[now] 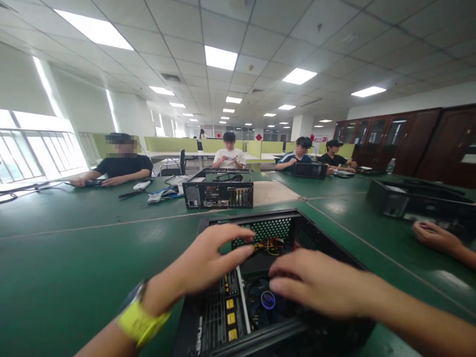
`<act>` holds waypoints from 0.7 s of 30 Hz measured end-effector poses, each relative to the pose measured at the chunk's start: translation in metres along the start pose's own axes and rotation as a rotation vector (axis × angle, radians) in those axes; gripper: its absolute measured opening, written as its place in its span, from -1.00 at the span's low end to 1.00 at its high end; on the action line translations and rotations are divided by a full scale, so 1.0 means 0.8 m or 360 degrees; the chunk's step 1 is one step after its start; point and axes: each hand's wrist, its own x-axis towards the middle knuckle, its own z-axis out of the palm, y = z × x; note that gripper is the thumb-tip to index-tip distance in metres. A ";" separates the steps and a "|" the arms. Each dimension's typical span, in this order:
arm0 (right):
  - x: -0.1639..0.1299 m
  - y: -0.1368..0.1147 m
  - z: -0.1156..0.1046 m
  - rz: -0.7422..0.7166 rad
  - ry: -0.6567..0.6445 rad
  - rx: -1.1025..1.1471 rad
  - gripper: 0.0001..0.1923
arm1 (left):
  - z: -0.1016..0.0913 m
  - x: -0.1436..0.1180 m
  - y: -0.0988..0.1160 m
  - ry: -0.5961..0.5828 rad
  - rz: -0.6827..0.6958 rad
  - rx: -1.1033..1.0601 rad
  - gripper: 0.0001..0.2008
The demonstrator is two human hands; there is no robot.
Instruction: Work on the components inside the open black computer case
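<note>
An open black computer case (273,229) lies before me on the green table. My left hand (210,258) hovers over its left side, thumb and fingers apart, with nothing visible in it. A yellow-green watch band is on that wrist. Above the right part of the case is my right hand (316,282), its fingers bent and apart, slightly blurred. Between the hands show a fan (267,300) with a glowing purple-blue hub and a labelled power supply (217,322). Thin coloured cables (273,245) lie deeper inside. The right hand and forearm hide part of the interior.
Another computer case (219,196) stands across the green table (111,258), near a bundle of cables and a blue-white item (163,194). At right, another person's hand (439,238) is by a black case (420,201). Several people sit along the far side.
</note>
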 end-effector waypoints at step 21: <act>-0.027 0.057 0.129 -0.0046 0.1277 -0.1042 -0.45 | 0.156 -0.112 -0.017 0.0283 -0.0041 -0.0392 -0.83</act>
